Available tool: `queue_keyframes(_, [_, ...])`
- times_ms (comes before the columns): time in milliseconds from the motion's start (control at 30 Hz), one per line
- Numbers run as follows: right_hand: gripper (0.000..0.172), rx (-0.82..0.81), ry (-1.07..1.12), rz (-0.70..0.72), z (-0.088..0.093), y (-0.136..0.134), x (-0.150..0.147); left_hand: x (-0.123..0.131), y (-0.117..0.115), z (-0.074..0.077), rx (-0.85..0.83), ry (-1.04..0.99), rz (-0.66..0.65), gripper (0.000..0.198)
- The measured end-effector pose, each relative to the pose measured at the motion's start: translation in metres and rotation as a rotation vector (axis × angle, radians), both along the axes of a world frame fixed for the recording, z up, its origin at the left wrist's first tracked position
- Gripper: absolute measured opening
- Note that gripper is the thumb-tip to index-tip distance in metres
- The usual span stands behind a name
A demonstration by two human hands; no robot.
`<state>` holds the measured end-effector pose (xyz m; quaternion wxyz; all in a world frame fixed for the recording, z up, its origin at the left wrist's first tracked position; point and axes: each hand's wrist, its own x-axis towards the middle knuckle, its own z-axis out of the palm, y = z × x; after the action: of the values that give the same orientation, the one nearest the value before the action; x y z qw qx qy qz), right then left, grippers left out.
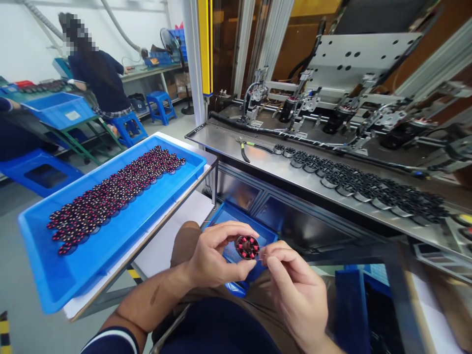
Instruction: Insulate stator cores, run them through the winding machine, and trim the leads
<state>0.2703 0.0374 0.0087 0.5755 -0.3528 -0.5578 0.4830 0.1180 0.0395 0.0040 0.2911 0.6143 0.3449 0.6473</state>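
Observation:
My left hand (219,253) grips a small round motor stator (247,248) between thumb and fingers, its face with red segments turned up toward me. Thin wire ends stick out of the stator's right side. Close beside it, my right hand (297,285) pinches these fine wires (262,253) between thumb and forefinger. Both hands are above my lap. Many similar wound stators (121,184) lie in rows in a blue tray (155,196) to my left.
A metal bench (228,142) in front carries dark unwound cores (342,177) and pliers (254,146). Behind it stands a machine with several winding stations (339,115). A blue bin (228,216) sits below the bench. A co-worker (98,73) sits at the back left.

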Motion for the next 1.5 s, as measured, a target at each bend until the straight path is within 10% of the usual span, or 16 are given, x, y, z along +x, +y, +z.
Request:
queue_keyframes(300, [0.014,0.159,-0.073,-0.015,0.000,0.000,0.000,0.000,0.000,0.006,0.056,0.038,0.025,0.039])
queue_keyframes(667, [0.024,0.499,-0.267,0.038,0.017,0.010,0.010,0.002,-0.006,0.005,-0.285,-0.295,-0.298,0.038])
queue_keyframes(1067, [0.023,0.511,-0.212,-0.030,0.010,-0.007,0.003,0.008,-0.004,0.009,0.062,-0.057,-0.003,0.048])
queue_keyframes(1500, [0.031,0.552,-0.280,0.367,0.033,0.037,0.031,0.010,-0.013,0.016,-0.558,-0.467,-0.594,0.046])
